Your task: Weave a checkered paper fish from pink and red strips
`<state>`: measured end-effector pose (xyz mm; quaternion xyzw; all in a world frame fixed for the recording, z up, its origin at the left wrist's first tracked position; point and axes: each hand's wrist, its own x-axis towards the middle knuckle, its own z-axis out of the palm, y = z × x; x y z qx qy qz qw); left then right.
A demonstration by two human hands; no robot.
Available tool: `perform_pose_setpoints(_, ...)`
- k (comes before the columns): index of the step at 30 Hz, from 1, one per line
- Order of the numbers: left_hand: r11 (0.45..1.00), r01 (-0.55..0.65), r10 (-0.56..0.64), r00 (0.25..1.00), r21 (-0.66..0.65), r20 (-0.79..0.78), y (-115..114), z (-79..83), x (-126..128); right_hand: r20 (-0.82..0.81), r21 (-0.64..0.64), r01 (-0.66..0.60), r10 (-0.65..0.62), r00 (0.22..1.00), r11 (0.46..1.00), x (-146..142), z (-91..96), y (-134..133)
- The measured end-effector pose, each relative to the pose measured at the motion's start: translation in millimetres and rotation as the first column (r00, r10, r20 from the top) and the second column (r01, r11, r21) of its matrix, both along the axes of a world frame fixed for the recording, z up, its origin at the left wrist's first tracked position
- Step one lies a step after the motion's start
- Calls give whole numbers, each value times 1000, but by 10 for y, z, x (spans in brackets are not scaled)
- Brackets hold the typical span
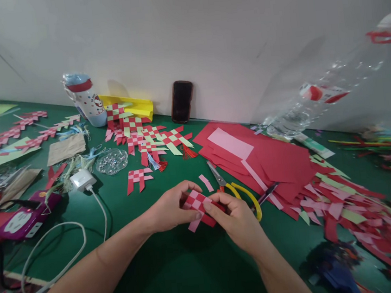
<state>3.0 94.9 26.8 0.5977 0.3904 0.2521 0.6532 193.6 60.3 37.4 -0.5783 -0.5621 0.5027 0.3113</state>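
Note:
Between my two hands is a woven paper piece (195,201) in a red and pink checker pattern, with loose strips at its lower edge. My left hand (172,206) grips its left side, thumb in front and fingers behind. On the right side my right hand (234,214) pinches it between thumb and fingers; part of the piece is hidden there. Yellow-handled scissors (237,191) lie just beyond my right hand, blades pointing away to the left. A small pink paper strip (206,182) rests beside the blades. A finished-looking checkered paper fish (139,179) lies beyond my left hand.
Red paper sheets (284,165) are stacked right of centre, with paper scraps (356,209) heaped beyond. Several woven pieces (152,137) lie at the back, near a cup (88,102) and a leaning phone (182,101). A large plastic bottle (325,91), white charger (83,179) and purple power strip (28,217) flank them.

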Motion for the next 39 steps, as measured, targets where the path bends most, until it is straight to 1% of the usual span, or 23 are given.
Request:
perform_pose_setpoints(3,1000,20,-20,1000,8,24,5,16,-5,30,20,3,-4,1000,1000,14,-5,-7)
perform_pose_setpoints(7,999,-35,34,997,14,66,21,-3,6,59,40,-10,8,998,999,14,-4,-27)
perform_pose_setpoints(11,996,-78,77,996,32,40,40,-35,9,86,52,-50,45,995,997,-11,-3,-44)
perform_pose_setpoints(13,990,-139,138,989,-1,57,56,-49,0,124,120,-40,24,992,992,16,-19,-29)
perform_pose_setpoints(14,983,-180,182,980,-27,74,68,-57,-8,160,185,-13,-17,987,983,45,-35,-14)
perform_pose_setpoints(15,973,-226,230,969,-53,93,84,-66,-19,205,266,21,-78,976,964,84,-56,6)
perform_pose_setpoints(16,960,-269,276,955,-74,111,104,-78,-33,265,360,49,-152,952,932,131,-82,30)
perform_pose_setpoints(18,934,-344,356,924,-101,143,151,-109,-65,389,520,39,-278,878,853,233,-144,83)
perform_pose_setpoints(19,920,-376,390,908,-112,155,177,-128,-82,441,569,7,-313,842,822,281,-175,108)
perform_pose_setpoints(21,888,-433,456,872,-153,178,222,-167,-110,511,606,-58,-333,792,793,359,-227,149)
perform_pose_setpoints(23,860,-467,504,841,-204,197,256,-196,-129,558,597,-105,-317,767,796,399,-256,178)
perform_pose_setpoints(26,833,-478,541,809,-277,229,280,-203,-138,638,562,-195,-271,720,804,384,-256,217)
perform_pose_setpoints(29,812,-476,566,784,-338,256,290,-175,-140,719,498,-298,-195,667,814,306,-236,298)
perform_pose_setpoints(32,787,-477,590,767,-390,253,308,-142,-146,782,420,-379,-118,612,825,230,-234,433)
perform_pose_setpoints(35,768,-468,598,768,-438,229,337,-124,-163,820,359,-415,-70,569,836,197,-254,564)
perform_pose_setpoints(39,762,-438,584,783,-478,213,377,-131,-194,829,351,-392,-87,553,850,223,-286,638)
